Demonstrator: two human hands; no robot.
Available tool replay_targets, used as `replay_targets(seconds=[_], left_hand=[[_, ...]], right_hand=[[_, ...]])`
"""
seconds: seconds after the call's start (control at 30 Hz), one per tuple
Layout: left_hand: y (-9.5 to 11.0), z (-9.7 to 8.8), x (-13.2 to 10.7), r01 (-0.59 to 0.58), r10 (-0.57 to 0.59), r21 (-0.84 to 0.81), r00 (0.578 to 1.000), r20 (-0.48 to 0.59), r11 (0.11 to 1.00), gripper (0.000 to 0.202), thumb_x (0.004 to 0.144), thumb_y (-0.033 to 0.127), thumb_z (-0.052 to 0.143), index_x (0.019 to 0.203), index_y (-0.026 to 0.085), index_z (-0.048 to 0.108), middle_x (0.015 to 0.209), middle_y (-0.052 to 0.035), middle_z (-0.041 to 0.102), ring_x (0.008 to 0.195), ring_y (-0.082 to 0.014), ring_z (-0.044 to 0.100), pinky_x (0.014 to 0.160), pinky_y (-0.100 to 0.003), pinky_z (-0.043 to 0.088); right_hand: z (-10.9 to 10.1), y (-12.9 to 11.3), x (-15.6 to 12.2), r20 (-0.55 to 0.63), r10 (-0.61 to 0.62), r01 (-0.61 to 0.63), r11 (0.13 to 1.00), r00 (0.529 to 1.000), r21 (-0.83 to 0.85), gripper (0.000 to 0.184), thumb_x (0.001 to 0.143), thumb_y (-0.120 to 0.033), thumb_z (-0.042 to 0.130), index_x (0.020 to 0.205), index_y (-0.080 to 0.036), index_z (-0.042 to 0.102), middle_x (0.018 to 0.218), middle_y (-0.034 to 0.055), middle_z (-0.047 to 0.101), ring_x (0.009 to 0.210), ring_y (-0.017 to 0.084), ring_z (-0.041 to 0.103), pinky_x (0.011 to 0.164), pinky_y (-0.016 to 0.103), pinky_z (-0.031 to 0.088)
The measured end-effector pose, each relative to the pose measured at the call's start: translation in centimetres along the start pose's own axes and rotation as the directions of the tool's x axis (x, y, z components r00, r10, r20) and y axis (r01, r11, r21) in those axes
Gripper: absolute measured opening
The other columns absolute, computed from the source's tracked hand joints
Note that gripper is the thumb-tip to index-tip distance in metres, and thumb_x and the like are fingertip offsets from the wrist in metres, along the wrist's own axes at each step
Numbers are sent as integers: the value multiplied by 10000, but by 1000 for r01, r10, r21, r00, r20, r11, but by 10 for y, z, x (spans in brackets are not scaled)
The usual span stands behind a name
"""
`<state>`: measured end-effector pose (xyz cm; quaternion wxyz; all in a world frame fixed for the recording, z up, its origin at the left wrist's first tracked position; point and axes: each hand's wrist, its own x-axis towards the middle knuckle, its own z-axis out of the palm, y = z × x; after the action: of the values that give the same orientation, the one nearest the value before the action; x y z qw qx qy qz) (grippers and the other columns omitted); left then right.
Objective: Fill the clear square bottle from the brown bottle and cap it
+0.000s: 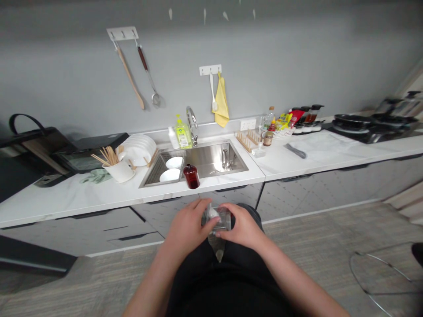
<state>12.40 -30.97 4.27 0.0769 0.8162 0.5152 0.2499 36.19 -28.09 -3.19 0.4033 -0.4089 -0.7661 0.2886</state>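
Two bare hands are meeting low in front of the person's body, before the countertop's front edge. Left hand (190,224): closing on the left side of one clear box (223,216), thumb lying across the near side, fingers pointing forward. Right hand (243,224): gripping the same box from the right, index finger curling over the far side, thumb pressing near the bottom. Both forearms are reaching forward from the lower edge of view and converging. One white item (213,213) is showing within the box; its kind is staying unclear through blur.

Beyond, one amber bottle (191,177) is standing upright, uncapped, near the front edge of the countertop (66,198), at the front rim of one sink (211,154). Two white bowls (169,175) are resting in the sink's left end. One holder (119,171) of wooden sticks is standing left of the sink.

Two bottles, one white (173,138) and one yellow-green (183,134), are standing at the sink's rear rim, left of one faucet (192,125).

Farthest, on the wall, two hook strips (123,33) are carrying four items, two each, including one yellow cloth (222,101).
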Motion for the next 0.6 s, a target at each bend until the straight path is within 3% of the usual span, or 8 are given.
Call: replay_targets(seconds=[0.07,0.17,0.23,0.33,0.4,0.5,0.6], left_hand=[[3,1,-1,-51,52,-25,998,30,998,453,1062,232,731,1514,264,721,1353,-116,828,1213,-327,812,1073,-533,693],[7,1,-3,-181,185,-86,981,48,980,751,967,28,645,1653,332,624,1530,-79,774,1391,-275,745,1230,-505,626],[8,0,-3,-156,158,-50,987,32,986,770,967,86,703,1695,307,585,1591,-109,737,1451,-317,712,1264,-558,603],[9,-2,-3,-39,39,7,998,57,999,476,1044,267,747,1518,236,719,1403,-148,799,1265,-367,777,1113,-597,669],[10,-3,-3,-71,75,-42,991,110,997,373,1052,164,664,1402,245,765,1312,-117,814,1209,-323,783,1087,-536,675],[12,-4,-4,-177,195,-140,973,126,974,656,937,1,612,1522,286,696,1494,-93,756,1383,-276,722,1224,-478,609],[14,-3,-3,-105,114,-91,988,104,990,577,993,173,735,1558,269,668,1488,-129,740,1341,-330,732,1185,-533,621]], right_hand=[[1,0,0,-2,-4,4,1000,1000,-21,745,682,-258,1040,1371,-273,756,1330,89,860,1200,353,837,1079,488,640],[1,-2,1,2,-21,21,1000,1000,-19,704,693,-247,1016,1350,-270,764,1322,92,864,1201,356,837,1066,481,642],[1,-3,1,6,-30,30,1000,1000,3,675,706,-248,1006,1337,-273,767,1313,83,867,1176,340,842,1043,458,644],[0,-5,1,13,-19,18,1000,1000,9,667,703,-244,1010,1322,-278,765,1297,71,867,1156,325,840,1024,436,639],[-1,-6,2,19,-2,3,1000,1000,-3,672,688,-233,1015,1309,-275,763,1280,73,867,1154,330,836,1018,436,635],[-1,-7,2,19,5,-5,1000,1000,-4,669,686,-225,1006,1307,-272,761,1272,78,866,1150,337,834,1025,448,631],[-1,-7,1,19,-10,9,1000,1000,28,610,718,-225,984,1288,-279,772,1275,74,867,1139,328,835,1028,445,631]])
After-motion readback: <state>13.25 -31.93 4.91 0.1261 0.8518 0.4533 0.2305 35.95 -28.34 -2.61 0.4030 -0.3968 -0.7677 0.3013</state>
